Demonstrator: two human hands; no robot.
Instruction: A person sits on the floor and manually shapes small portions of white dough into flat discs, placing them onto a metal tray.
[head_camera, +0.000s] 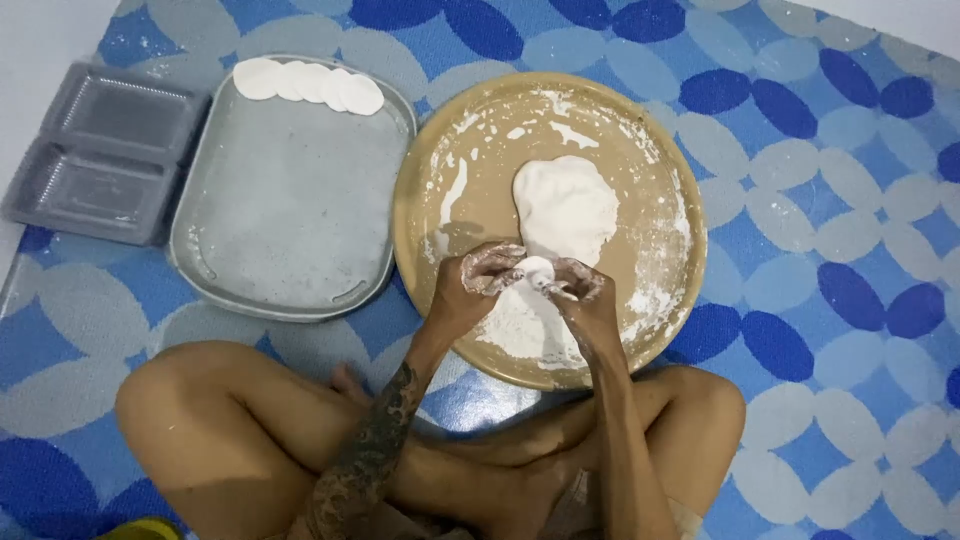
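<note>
1. a blue mat with pale round shapes covers the floor; the person sits cross-legged on it.
2. a round tan tray, dusted with flour, sits right in front of the knees.
3. a grey metal tray lies just left of it, touching or nearly so, mostly bare.
4. a clear plastic container with two compartments lies further left, nothing in it.
5. a large dough mass rests in the middle of the round tray, so much is left to portion.
6. a row of about five flat white discs overlaps along the far edge of the metal tray; these look finished.
7. the left hand and right hand, both floury, close their fingers around a small dough piece held between them above the tray's near side, seemingly mid-shaping.
</note>
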